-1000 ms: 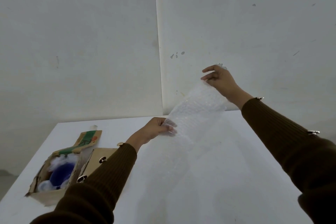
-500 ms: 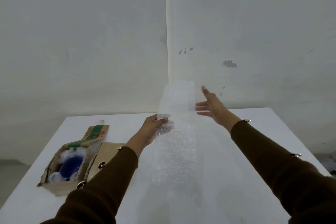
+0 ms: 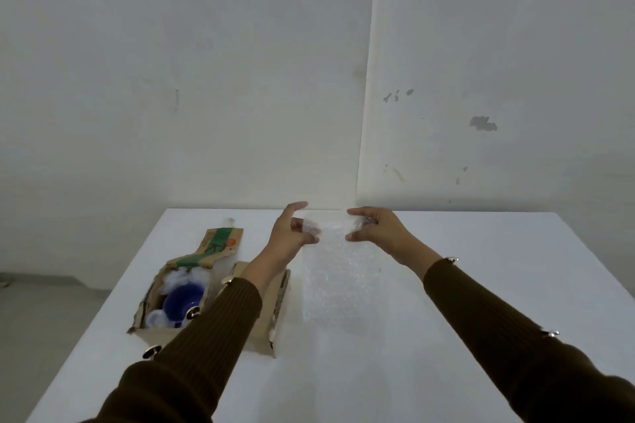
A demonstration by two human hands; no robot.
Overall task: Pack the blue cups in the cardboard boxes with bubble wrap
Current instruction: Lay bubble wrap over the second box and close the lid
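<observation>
Pinching the far edge of the clear sheet of bubble wrap (image 3: pixel 338 282), the left hand (image 3: pixel 290 237) and the right hand (image 3: pixel 379 232) are each gripping one corner between thumb and curled fingers. From the grip the sheet is running down toward the person and is lying on the white table (image 3: pixel 481 285). Left of the grip and nearer the person, the open brown cardboard box (image 3: pixel 154 336) is holding the round blue cup (image 3: pixel 180 300) among white padding (image 3: pixel 185 280). A second brown cardboard box (image 3: pixel 280 299) is lying under the left forearm.
</observation>
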